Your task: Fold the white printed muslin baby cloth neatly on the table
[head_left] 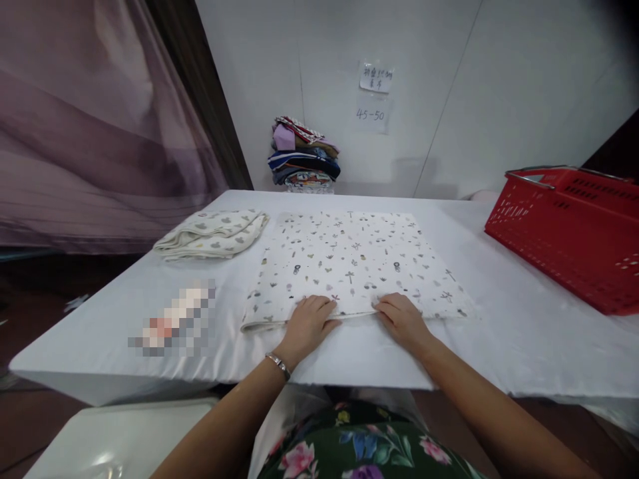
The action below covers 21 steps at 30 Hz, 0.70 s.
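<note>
Floral clothing (349, 444) sits lowest; left hand (307, 322) and right hand (402, 319) rest open-fingered on the near edge of the printed cloth (349, 259), spread on the table (524, 329). Right of the cloth stands a red basket (564, 233), contents hidden.

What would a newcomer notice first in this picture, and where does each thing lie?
First, the white patterned cloth spread flat in the middle of the white table, with the left hand and right hand resting side by side on its near edge. Next, the bright red basket at the table's right edge, then the stack of folded fabrics against the back wall.
</note>
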Tool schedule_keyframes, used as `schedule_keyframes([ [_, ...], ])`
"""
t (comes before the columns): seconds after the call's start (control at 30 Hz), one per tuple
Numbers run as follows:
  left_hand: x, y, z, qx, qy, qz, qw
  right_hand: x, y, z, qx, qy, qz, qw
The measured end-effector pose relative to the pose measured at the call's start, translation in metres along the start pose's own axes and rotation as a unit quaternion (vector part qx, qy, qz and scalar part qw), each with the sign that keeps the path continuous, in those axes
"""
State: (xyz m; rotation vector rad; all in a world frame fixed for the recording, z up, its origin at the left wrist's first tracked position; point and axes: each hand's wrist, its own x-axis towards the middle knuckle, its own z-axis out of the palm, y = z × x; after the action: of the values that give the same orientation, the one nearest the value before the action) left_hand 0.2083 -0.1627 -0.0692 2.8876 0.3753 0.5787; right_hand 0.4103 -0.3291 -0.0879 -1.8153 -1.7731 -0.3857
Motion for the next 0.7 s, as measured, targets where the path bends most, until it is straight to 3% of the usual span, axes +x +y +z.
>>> schedule_keyframes([
  [0.43,0.009,0.002,-0.002,0.02,0.019,0.007,1.0,0.003,0.001,-0.004,-0.039,-0.028,0.0,0.999],
  [0.6,0.02,-0.002,-0.007,0.072,0.055,0.018,0.996,0.017,0.007,-0.008,-0.077,0.018,0.005,0.997],
  [0.7,0.019,-0.004,-0.002,0.08,0.024,0.042,0.996,0.017,0.01,-0.003,-0.085,-0.011,-0.012,0.996],
])
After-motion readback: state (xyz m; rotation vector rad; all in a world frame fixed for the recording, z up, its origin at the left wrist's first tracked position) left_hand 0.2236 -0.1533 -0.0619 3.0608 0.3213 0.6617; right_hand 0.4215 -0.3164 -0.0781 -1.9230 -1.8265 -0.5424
